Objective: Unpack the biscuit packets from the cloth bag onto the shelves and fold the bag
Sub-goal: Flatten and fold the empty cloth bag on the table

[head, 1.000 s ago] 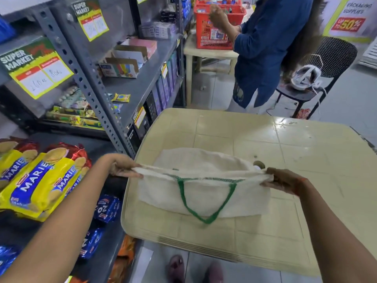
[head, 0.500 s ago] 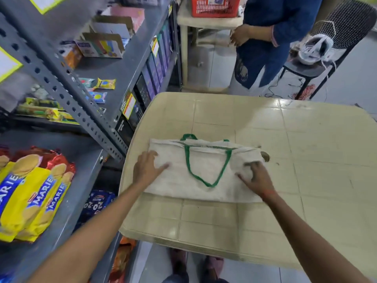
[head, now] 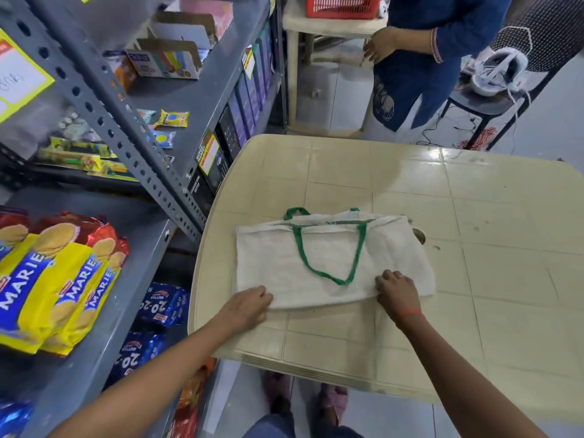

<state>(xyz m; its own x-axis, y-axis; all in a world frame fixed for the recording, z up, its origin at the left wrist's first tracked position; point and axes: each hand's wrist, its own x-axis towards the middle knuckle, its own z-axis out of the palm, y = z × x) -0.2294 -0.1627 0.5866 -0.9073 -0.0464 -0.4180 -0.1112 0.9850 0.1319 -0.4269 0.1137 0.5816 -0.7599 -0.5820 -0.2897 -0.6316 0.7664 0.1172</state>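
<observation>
Both your hands have slid to the bag's (head: 319, 263) near edge; left fingers (head: 260, 294) and right fingers (head: 387, 278) pinch it on the counter (head: 474, 216).

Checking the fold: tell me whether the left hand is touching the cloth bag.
Touching. The head view shows the left hand with its fingers curled over the near edge of the cloth bag, which lies flat on the table.

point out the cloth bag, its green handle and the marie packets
cloth bag (head: 271, 263), head view, bare white cloth left of the handle
green handle (head: 300, 248), head view, left strap
marie packets (head: 57, 279), head view, yellow front
</observation>
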